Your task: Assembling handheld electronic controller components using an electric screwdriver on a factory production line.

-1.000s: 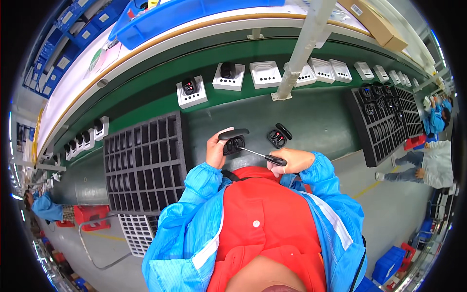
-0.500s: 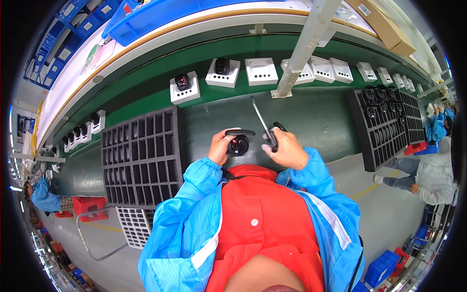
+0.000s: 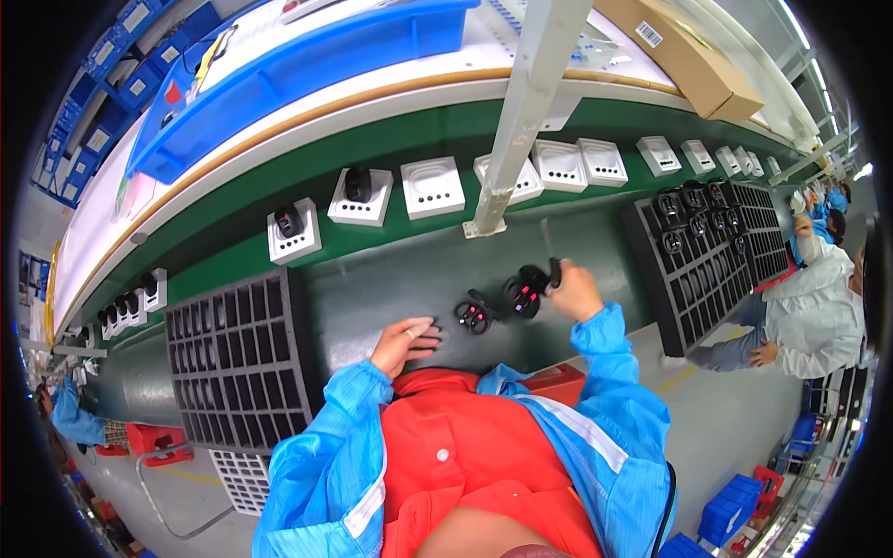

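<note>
My left hand (image 3: 407, 344) is open over the near edge of the dark green bench, its fingers apart and nothing in them. Just right of it lies a small black case with red spots inside (image 3: 473, 317), apparently an open earphone case. A second black case with red spots (image 3: 526, 290) is beside my right hand (image 3: 577, 292); I cannot tell whether the fingers touch it. My right hand is closed around a black-handled tool (image 3: 555, 272), whose thin metal shaft points away from me and is smeared by motion.
A black foam tray (image 3: 290, 358) with many compartments stands at left, another (image 3: 693, 312) holding black cases at right. White stands (image 3: 433, 187) line the back, two bearing black cases. A metal post (image 3: 521, 121) rises from the bench. A blue bin (image 3: 307, 79) sits on the shelf above.
My left hand has let go of the open black case and drawn back to the left. My right hand has moved right with the tool. Two black cases now show between the hands.
</note>
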{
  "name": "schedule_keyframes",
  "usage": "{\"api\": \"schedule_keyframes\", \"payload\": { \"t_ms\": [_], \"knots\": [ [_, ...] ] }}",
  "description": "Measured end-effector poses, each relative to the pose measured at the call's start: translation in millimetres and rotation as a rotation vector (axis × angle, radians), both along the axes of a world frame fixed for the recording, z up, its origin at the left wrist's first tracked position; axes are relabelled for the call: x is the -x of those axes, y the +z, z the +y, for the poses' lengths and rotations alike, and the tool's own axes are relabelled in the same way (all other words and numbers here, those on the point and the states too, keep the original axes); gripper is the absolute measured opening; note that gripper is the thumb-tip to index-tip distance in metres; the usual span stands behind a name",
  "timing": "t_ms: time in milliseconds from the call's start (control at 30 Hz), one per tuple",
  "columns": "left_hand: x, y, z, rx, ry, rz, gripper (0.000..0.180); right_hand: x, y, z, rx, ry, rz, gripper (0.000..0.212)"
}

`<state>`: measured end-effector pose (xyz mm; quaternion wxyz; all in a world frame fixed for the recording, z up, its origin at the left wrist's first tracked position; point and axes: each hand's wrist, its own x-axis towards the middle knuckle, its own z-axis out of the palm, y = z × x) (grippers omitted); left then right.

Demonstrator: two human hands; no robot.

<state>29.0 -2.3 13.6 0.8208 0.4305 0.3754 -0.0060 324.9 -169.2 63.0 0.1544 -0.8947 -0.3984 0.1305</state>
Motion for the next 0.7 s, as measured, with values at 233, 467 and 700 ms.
{"api": "schedule_keyframes", "payload": {
  "t_ms": [233, 467, 700],
  "knots": [
    [8, -7, -1, 0.013, 0.154, 0.095, 0.034, -117, -22, 81, -0.167, -0.390, -0.092, 0.036],
    [62, -18, -8, -0.019, 0.465, 0.195, 0.032, -155, -95, 204, -0.153, -0.312, -0.028, 0.038],
    [138, -17, 9, -0.139, 0.744, 0.361, 0.029, -286, -283, 199, -0.174, 0.222, -0.348, 0.038]
  ]
}}
